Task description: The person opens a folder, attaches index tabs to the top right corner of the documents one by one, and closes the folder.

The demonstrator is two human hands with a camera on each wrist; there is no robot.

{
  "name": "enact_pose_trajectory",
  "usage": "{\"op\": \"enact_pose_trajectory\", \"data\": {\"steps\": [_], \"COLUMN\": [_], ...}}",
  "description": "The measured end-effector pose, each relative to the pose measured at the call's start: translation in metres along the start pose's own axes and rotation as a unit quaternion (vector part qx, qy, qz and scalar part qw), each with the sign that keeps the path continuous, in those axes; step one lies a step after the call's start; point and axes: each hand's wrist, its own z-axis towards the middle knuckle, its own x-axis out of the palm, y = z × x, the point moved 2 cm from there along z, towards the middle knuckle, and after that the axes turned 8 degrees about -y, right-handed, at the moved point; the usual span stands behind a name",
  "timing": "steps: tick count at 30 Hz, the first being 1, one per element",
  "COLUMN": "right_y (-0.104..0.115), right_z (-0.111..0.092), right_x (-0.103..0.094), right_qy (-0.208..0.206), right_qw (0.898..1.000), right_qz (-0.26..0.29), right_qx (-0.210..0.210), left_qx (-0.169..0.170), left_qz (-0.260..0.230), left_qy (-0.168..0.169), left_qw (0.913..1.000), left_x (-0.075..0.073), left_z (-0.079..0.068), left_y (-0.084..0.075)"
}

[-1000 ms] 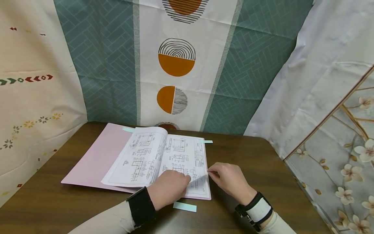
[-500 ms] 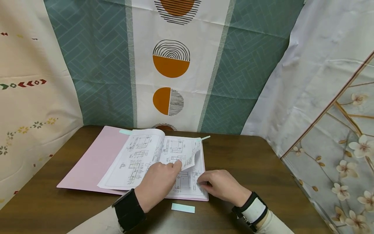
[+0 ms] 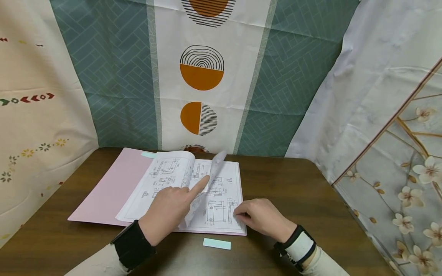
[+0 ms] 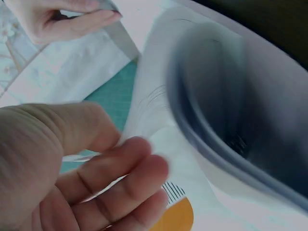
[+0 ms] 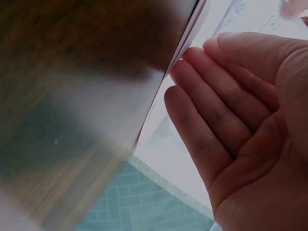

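Note:
A booklet of technical drawings (image 3: 224, 184) lies spread on the table, its pink cover (image 3: 107, 188) opened out to the left. One leaf (image 3: 216, 163) stands raised and curved over the right-hand page. My left hand (image 3: 169, 209) reaches across the booklet, its straight index finger against this leaf. In the left wrist view, the other fingers (image 4: 134, 168) are bent beside the paper. My right hand (image 3: 264, 216) rests at the booklet's right edge, fingertips on the page margin; the right wrist view shows its fingers (image 5: 207, 110) loosely extended along that edge.
A pale teal paper strip (image 3: 216, 243) lies on the brown table (image 3: 283, 180) in front of the booklet. Another teal strip (image 3: 148, 155) shows at the upper left of the pages. Patterned cloth (image 3: 203, 115) hangs behind and at both sides.
The leaf, flat one second ago, has lifted and swung leftward with my left hand, uncovering another drawing page. Its teal strip at the upper right no longer shows. My right hand shifted slightly inward.

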Motion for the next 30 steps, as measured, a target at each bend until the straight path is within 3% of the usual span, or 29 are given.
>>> {"op": "enact_pose_trajectory", "data": {"steps": [6, 13, 30], "right_y": [0.001, 0.002, 0.002], "right_z": [0.001, 0.002, 0.000], "right_x": [-0.001, -0.002, 0.000], "right_qy": [0.002, 0.001, -0.005], "right_qw": [1.000, 1.000, 1.000], "right_qz": [0.003, -0.003, -0.008], "right_qx": [0.005, 0.006, 0.006], "left_qx": [0.007, 0.000, -0.002], "left_qz": [0.023, 0.056, 0.092], "left_qy": [0.006, 0.046, 0.052], "left_qw": [0.9997, 0.9974, 0.9944], "left_x": [-0.006, -0.011, -0.003], "left_z": [-0.015, -0.029, -0.035], "left_y": [0.008, 0.010, 0.019]}}
